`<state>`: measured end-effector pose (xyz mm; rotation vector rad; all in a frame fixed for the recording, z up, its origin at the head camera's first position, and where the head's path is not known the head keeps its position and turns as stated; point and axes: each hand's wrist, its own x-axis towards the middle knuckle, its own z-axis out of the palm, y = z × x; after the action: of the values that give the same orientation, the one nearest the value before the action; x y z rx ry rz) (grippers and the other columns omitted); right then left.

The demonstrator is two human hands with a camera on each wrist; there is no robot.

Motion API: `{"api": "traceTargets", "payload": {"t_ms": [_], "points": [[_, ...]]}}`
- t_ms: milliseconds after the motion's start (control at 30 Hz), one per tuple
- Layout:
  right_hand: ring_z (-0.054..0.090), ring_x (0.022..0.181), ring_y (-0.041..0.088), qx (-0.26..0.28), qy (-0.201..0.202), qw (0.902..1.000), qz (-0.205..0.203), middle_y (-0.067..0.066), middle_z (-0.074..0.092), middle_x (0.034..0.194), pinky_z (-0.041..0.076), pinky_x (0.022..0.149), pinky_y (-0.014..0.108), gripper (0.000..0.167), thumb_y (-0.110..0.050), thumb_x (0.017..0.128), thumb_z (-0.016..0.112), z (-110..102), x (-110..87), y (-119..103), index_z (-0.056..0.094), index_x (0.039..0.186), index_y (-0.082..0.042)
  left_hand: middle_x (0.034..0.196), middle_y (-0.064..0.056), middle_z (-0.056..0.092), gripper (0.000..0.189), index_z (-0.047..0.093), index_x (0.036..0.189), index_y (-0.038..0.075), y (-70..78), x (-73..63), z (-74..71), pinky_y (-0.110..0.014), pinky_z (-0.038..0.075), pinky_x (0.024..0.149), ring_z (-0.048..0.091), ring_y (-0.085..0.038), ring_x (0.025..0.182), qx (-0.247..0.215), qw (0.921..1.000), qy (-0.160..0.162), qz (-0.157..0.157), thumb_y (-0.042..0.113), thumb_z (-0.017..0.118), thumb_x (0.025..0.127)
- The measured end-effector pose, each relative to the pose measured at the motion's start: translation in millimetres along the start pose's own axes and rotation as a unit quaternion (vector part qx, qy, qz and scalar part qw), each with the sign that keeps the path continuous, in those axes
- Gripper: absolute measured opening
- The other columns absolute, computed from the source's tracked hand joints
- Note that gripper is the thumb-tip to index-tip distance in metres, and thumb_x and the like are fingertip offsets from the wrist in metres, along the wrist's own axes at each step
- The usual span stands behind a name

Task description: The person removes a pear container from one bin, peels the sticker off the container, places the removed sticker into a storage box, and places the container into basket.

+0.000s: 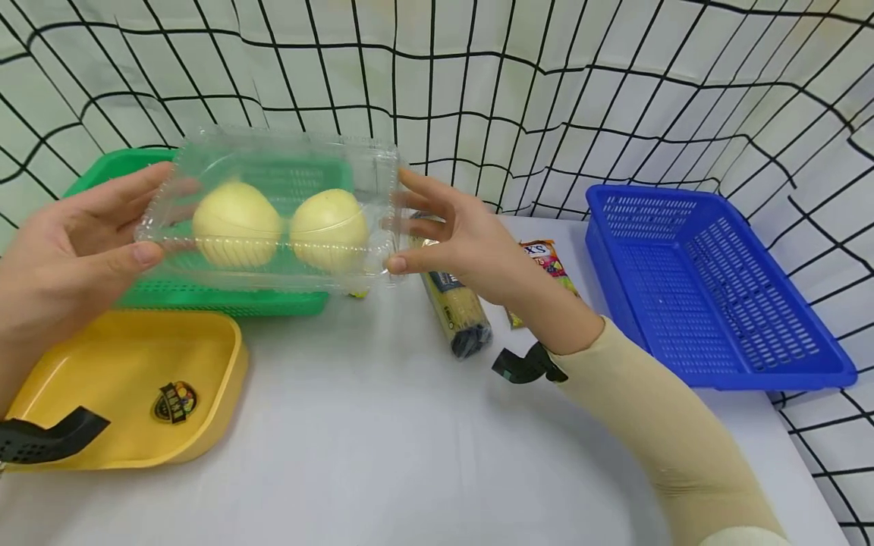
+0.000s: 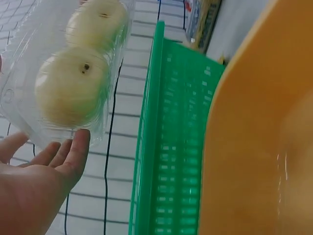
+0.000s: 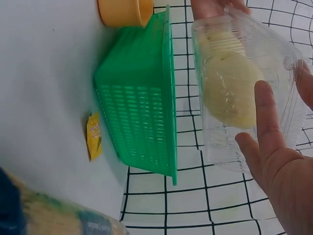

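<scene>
Both hands hold up a clear plastic clamshell box (image 1: 157,216) with two round, pale yellow fruits (image 1: 237,225) inside, pear-like with small dark stem dimples. My left hand (image 1: 85,227) grips its left end, thumb on the near side and fingers behind. At the right end, my right hand (image 1: 471,235) pinches it between thumb and fingers. The lid looks closed in the head view. Below and behind the box is a green basket (image 1: 287,303), partly hidden by it. In the right wrist view the box (image 3: 225,142) is beside the basket's rim, held above the table.
A yellow tray (image 1: 102,364) with a dark round sticker stands at the front left. A blue basket (image 1: 655,303) is at the right. Between them lie a noodle pack (image 1: 457,311), a colourful snack bag (image 1: 546,258) and a small yellow packet (image 3: 94,136). Black wire mesh (image 1: 437,83) encloses the table.
</scene>
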<state>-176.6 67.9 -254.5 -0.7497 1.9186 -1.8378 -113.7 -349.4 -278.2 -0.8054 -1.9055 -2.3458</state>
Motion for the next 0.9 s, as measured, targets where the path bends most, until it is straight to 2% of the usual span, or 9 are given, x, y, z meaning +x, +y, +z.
{"api": "traceTargets", "payload": {"t_ms": [67,233,400,500,700,833,900], "points": [[0.061,0.140,0.015,0.002,-0.006,1.0000,0.004,0.001,0.048,0.165,0.059,0.106,0.040,0.107,-0.003,0.087,0.093,4,11.6,0,0.033,0.173,-0.026,0.170,-0.025,0.038,0.068,0.027,0.166,-0.013,-0.8,0.4,-9.6,-0.032,0.055,0.110,0.045,-0.031,0.152,0.000,1.0000,-0.002,0.006,-0.027,0.043,0.102],[0.062,0.138,0.014,0.005,-0.022,0.9997,0.011,0.001,0.049,0.165,0.058,0.106,0.036,0.108,-0.001,0.088,0.092,13,39.4,2,0.029,0.174,-0.020,0.171,-0.023,0.037,0.066,0.029,0.167,-0.010,-3.4,-1.7,-34.7,-0.027,0.054,0.109,0.045,-0.031,0.150,0.026,0.9993,0.026,0.012,-0.024,0.044,0.104],[0.063,0.135,0.011,-0.019,-0.037,0.9986,0.032,0.001,0.049,0.165,0.058,0.105,0.031,0.111,-0.007,0.089,0.093,22,61.4,5,0.025,0.175,-0.023,0.171,-0.020,0.039,0.065,0.030,0.167,-0.009,-9.0,-3.9,-59.1,-0.025,0.054,0.107,0.048,-0.028,0.148,0.034,0.9984,0.044,0.011,-0.025,0.043,0.104],[0.063,0.134,0.009,-0.029,-0.049,0.9973,0.047,0.000,0.045,0.167,0.057,0.105,0.029,0.112,-0.011,0.089,0.093,27,71.8,7,0.023,0.176,-0.024,0.171,-0.020,0.038,0.065,0.031,0.166,-0.009,-10.8,-6.5,-69.7,-0.023,0.054,0.106,0.048,-0.028,0.147,0.055,0.9973,0.047,0.007,-0.025,0.041,0.105],[0.068,0.128,0.015,0.046,-0.065,0.9939,0.076,0.008,0.037,0.172,0.061,0.101,0.037,0.105,-0.002,0.093,0.083,39,86.6,10,0.021,0.176,-0.018,0.169,-0.017,0.042,0.065,0.035,0.166,-0.006,-11.1,-12.4,-85.8,-0.019,0.054,0.103,0.055,-0.020,0.142,0.095,0.9940,0.052,-0.017,-0.025,0.042,0.104],[0.073,0.121,0.022,0.069,-0.070,0.9899,0.102,0.012,0.032,0.175,0.062,0.099,0.037,0.100,0.002,0.098,0.076,48,95.1,11,0.017,0.176,-0.016,0.170,-0.013,0.043,0.067,0.036,0.168,-0.002,-11.5,-18.2,-99.3,-0.017,0.053,0.102,0.057,-0.013,0.140,0.151,0.9864,0.053,-0.038,-0.024,0.046,0.105],[0.073,0.121,0.024,0.067,-0.071,0.9888,0.113,0.012,0.030,0.176,0.062,0.098,0.037,0.097,0.003,0.100,0.074,53,99.1,12,0.017,0.176,-0.015,0.169,-0.009,0.045,0.069,0.037,0.169,0.002,-11.6,-21.6,-105.6,-0.014,0.052,0.102,0.056,-0.007,0.141,0.212,0.9741,0.056,-0.055,-0.022,0.049,0.105]]}}
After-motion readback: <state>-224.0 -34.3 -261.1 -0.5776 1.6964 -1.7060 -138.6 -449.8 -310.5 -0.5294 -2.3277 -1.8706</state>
